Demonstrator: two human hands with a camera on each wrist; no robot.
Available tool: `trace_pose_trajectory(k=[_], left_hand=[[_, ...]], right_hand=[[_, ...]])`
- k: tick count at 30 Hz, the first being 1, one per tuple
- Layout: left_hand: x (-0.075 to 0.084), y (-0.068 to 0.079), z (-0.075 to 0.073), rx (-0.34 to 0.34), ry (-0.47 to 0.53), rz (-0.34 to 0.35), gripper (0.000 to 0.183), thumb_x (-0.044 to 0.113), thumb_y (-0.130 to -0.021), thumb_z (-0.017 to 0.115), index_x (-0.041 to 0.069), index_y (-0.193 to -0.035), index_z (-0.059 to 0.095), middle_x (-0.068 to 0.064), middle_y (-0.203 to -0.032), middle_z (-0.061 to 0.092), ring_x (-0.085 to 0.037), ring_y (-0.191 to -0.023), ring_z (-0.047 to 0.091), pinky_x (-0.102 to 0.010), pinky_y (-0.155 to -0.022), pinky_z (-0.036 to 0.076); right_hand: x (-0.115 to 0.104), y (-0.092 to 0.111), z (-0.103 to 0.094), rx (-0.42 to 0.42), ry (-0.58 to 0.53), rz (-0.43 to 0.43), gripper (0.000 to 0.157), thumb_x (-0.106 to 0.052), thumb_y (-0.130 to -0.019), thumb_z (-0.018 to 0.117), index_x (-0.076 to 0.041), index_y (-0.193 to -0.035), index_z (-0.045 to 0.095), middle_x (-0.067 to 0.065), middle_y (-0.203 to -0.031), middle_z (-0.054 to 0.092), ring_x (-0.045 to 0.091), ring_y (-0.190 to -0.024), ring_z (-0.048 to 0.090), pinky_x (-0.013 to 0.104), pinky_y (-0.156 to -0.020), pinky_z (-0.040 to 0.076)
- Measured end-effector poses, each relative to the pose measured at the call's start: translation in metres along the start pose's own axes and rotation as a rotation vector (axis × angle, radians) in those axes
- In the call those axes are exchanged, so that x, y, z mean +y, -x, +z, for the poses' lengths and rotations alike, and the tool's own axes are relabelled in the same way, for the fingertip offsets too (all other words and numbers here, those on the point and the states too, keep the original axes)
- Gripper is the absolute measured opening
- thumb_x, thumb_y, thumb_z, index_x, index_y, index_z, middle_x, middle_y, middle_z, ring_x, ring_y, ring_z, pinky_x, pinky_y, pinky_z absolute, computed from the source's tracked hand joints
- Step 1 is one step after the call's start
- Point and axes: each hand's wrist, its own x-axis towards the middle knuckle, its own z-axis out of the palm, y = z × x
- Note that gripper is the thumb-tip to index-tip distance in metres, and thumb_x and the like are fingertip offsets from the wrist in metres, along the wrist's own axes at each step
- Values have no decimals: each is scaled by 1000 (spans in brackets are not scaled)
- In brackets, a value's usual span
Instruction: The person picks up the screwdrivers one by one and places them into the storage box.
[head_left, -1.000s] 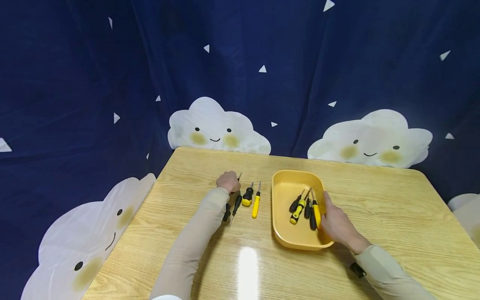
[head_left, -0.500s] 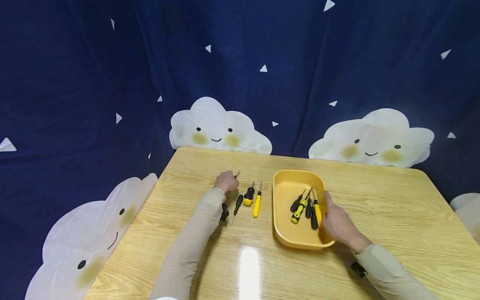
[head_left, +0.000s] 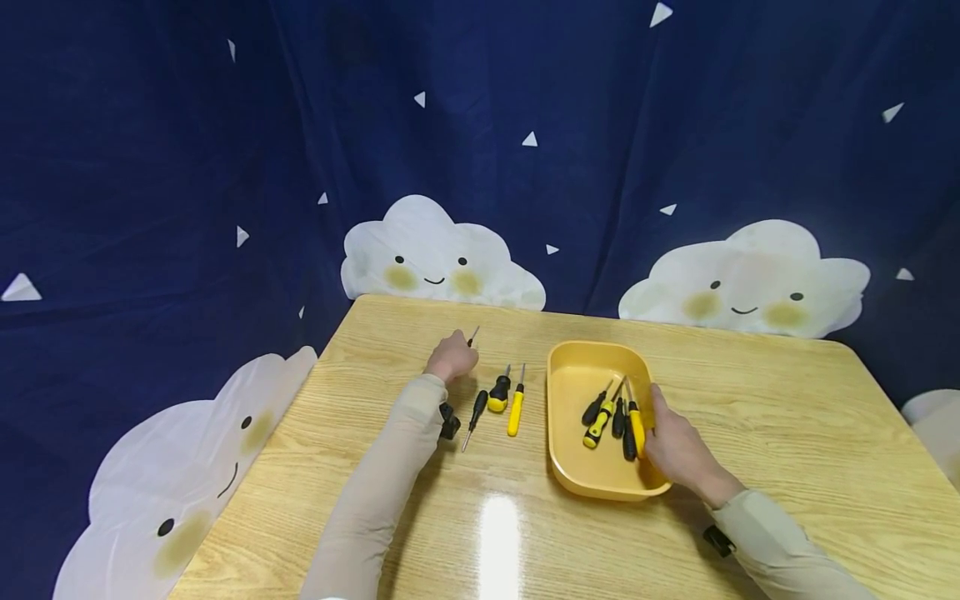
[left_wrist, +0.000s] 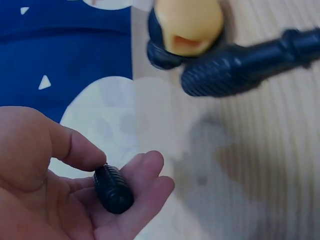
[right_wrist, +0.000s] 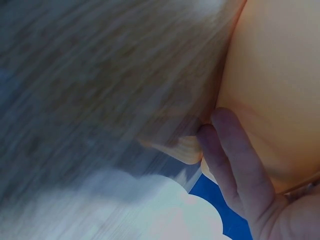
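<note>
The screwdriver [left_wrist: 114,192] (black-handled) lies inside the left grip [head_left: 452,356], shaft protruding forward.

The left hand [head_left: 452,357] mostly hides its held screwdriver [left_wrist: 113,190] in the head view.

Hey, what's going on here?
A person's left hand pinches a screwdriver with a ribbed black handle, while the right hand holds the side of a yellow, rounded rectangular tray. Several black and yellow screwdrivers lie inside it. On the pale wooden table, to its left, lie three more: a slim black-handled one, a stubby black-and-yellow one and a slim yellow-handled one.
</note>
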Motion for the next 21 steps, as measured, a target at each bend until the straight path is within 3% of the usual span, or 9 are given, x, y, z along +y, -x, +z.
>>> trace_pose_trajectory(k=[7,13,17,19,21], left_hand=[[12,8,-2,-34,123,89,32,13,-96,36,3,-125,42,-16,-83,56,-16,-47,39,-29,-42,32],[27,17,-1,-64,237,149,37,11,-97,34,6,-133,38,-23,-95,57,-15,-46,40,-35,-48,39],[35,20,0,-68,287,164,31,11,-96,37,3,-126,41,-23,-106,55,-29,-68,62,-39,-61,48],[39,21,0,-62,298,171,28,10,-96,38,2,-122,42,-22,-107,54,-34,-84,65,-37,-63,51],[43,23,1,-63,309,178,27,10,-95,38,1,-121,42,-22,-105,56,-34,-87,66,-33,-62,52]], right_hand=[[1,-1,0,1,8,2,71,-1,-87,41,10,-146,4,20,-81,61,19,-57,50,32,-51,43],[1,-1,1,-4,-1,5,72,-1,-87,41,8,-147,2,27,-88,61,19,-57,51,32,-51,43],[1,0,0,5,2,-1,72,-1,-87,42,9,-146,3,32,-93,60,21,-59,53,34,-53,44],[0,0,0,7,1,-2,72,-1,-87,43,9,-146,3,33,-95,60,21,-60,53,34,-53,45],[0,0,0,6,-1,-1,72,-1,-87,43,9,-146,3,34,-98,59,21,-60,54,34,-53,45]])
